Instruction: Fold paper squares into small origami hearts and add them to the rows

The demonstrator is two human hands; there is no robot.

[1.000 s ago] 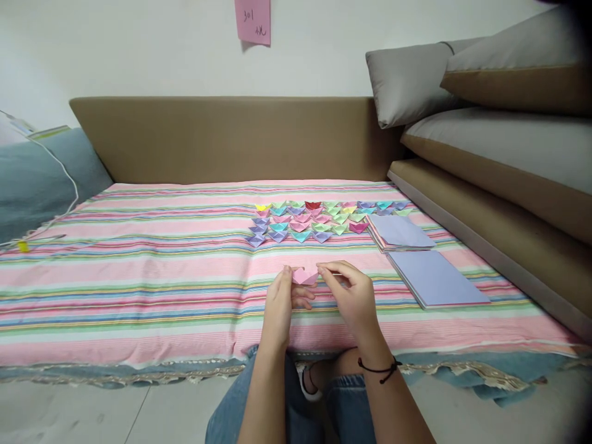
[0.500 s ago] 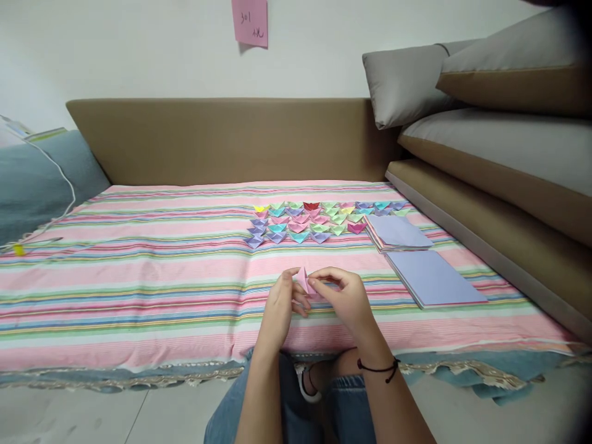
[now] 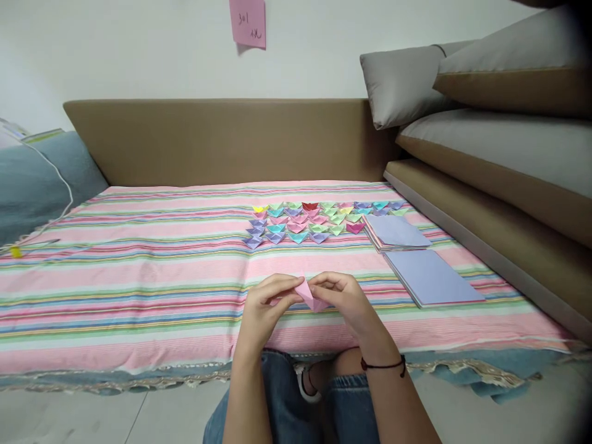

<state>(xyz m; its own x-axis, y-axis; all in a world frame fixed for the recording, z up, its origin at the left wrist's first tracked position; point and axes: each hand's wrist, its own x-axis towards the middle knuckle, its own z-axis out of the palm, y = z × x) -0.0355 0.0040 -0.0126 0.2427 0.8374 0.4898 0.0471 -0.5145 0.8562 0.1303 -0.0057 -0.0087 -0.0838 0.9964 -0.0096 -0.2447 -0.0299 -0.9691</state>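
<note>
Paper (image 3: pixel 306 292) (pink, peak up) slants down rightward between hands (image 3: pixel 263 303).

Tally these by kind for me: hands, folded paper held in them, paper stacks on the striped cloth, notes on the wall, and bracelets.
Hands: 2 (left hand, right hand)
Pink folded paper: 1
Paper stacks: 2 (farther stack, nearer stack)
Pink wall note: 1
Dark bracelet: 1
Total: 7

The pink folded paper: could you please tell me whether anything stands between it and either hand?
Nothing visible does; the left hand and right hand both hold the pink folded paper directly in their fingers.
</note>
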